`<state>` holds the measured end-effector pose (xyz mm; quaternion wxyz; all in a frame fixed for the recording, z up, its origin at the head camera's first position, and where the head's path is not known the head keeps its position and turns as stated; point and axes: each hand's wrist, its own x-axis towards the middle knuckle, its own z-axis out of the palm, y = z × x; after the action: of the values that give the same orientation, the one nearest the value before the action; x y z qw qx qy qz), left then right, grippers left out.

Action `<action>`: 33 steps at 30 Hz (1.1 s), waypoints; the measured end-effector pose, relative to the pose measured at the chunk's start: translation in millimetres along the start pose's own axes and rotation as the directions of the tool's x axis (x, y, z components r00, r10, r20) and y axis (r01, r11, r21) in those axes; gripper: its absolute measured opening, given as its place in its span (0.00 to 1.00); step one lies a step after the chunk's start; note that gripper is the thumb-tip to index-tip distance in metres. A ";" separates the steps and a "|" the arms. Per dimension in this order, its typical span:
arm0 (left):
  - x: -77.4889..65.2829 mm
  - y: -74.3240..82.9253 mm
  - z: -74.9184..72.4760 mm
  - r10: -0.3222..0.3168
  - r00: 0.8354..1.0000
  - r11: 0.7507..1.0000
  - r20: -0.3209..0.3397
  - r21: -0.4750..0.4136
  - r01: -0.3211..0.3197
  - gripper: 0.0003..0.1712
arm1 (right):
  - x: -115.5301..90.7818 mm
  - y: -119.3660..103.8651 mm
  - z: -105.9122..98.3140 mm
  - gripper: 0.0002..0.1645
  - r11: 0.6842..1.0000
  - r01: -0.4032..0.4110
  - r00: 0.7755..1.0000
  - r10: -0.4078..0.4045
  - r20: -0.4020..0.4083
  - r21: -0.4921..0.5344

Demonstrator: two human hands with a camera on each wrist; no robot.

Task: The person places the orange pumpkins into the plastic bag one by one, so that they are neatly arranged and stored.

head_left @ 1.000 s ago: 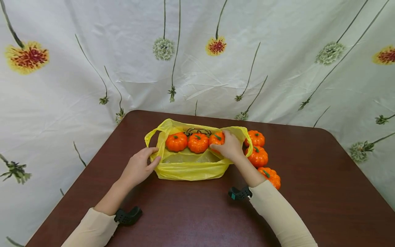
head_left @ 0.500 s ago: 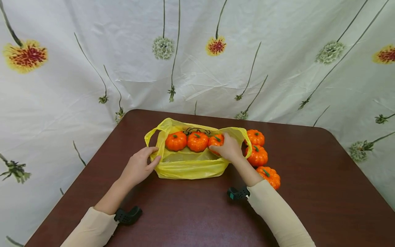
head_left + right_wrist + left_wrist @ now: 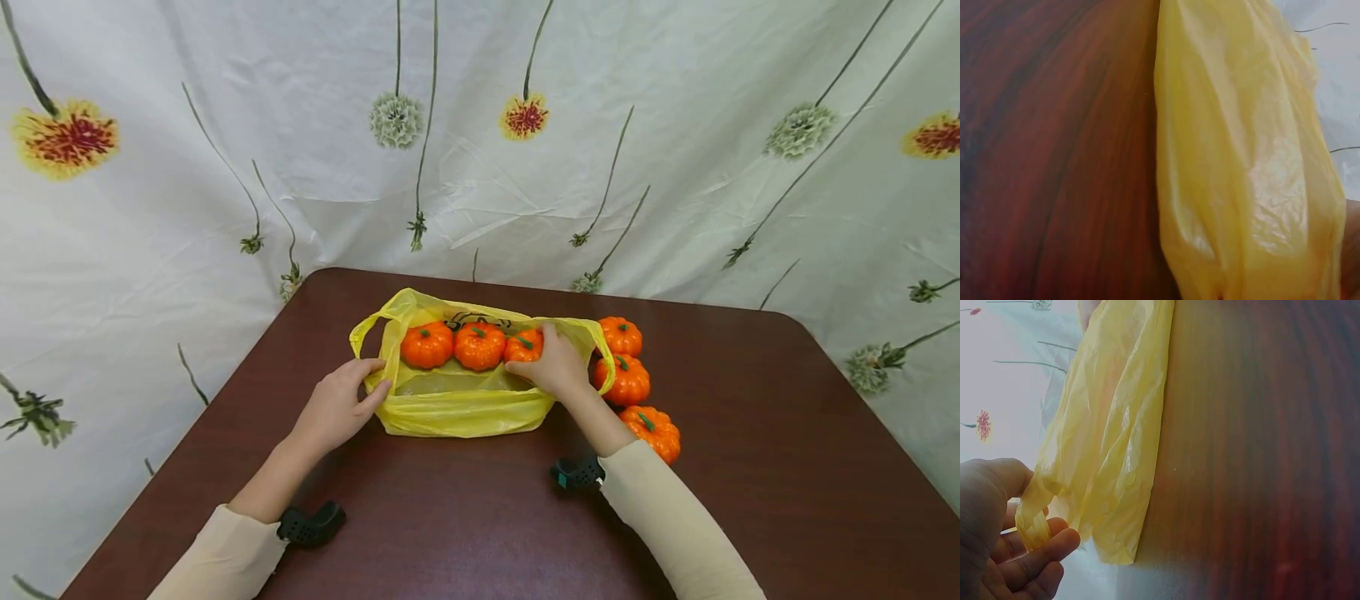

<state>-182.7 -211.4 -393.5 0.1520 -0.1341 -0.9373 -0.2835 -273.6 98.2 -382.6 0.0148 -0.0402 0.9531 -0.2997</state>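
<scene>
A yellow plastic bag (image 3: 465,417) lies on its bottom with its mouth spread open. Inside, two orange toy pumpkins (image 3: 427,345) with green stems sit side by side at the left and middle. My right hand (image 3: 558,365) reaches into the bag and grips a third pumpkin (image 3: 523,347), touching or nearly touching the middle one. At the bag's left end my left hand (image 3: 341,404) holds the handle; in the left wrist view its thumb and fingers curl about the handle strip (image 3: 1034,528). Only the bag's outer wall (image 3: 1235,156) fills the right wrist view, hiding the right fingers.
Just right of the bag, several more orange pumpkins (image 3: 628,380) stand in a row on the dark brown table (image 3: 465,517). A white cloth (image 3: 480,167) printed with flowers hangs behind the table. Each wrist wears a black band (image 3: 577,473).
My right hand has shifted slightly left and down inside the bag, bringing its pumpkin closer to the middle one. My left hand keeps its place at the handle.
</scene>
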 end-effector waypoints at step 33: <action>-0.1 -3.2 -0.3 -0.028 1.000 0.999 -0.008 0.027 0.028 0.21 | -37.7 1.5 -122.6 0.29 0.933 0.095 0.995 -0.100 -0.005 0.347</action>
<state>-183.7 -214.2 -394.9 0.1536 -0.1176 -0.9422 -0.2736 -242.5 172.5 -282.7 0.0126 -0.0861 0.8821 -0.4629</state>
